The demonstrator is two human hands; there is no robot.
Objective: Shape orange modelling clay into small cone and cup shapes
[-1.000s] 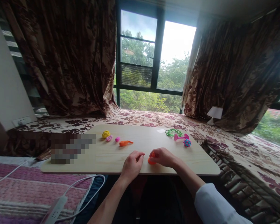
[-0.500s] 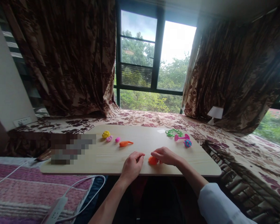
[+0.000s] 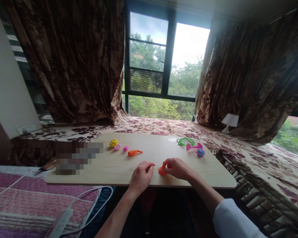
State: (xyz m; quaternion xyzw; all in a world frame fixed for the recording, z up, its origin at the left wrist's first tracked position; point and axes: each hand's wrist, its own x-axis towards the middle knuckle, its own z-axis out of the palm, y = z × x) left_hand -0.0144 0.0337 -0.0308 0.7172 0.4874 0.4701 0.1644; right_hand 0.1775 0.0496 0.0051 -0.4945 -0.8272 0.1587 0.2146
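My right hand point(image 3: 177, 168) is closed, thumb and fingers pinching an orange lump point(image 3: 161, 170) that looks like soft clay. A narrow part of the lump stands up against the fingertips, and its wider base rests on the table near the front edge. Just left of it, my left hand point(image 3: 142, 173) lies on the table with its fingers curled in. Nothing shows in that hand, though its palm is hidden. Beyond it lies a second orange piece point(image 3: 132, 153), rounded at one end and tapering to a thin tail.
Farther left are a small pink ball point(image 3: 125, 148), a pale pink lump point(image 3: 117, 147) and a yellow lump point(image 3: 113, 142). At the right lie green strings point(image 3: 185, 141), a pink dumbbell-shaped toy point(image 3: 194, 146) and a knobbly blue-pink ball point(image 3: 200, 152). A blurred patch covers the table's left end.
My right fingers have shifted on the orange lump, and its narrow upright part now shows between them. My left hand looks unchanged. The whole view has shifted slightly.
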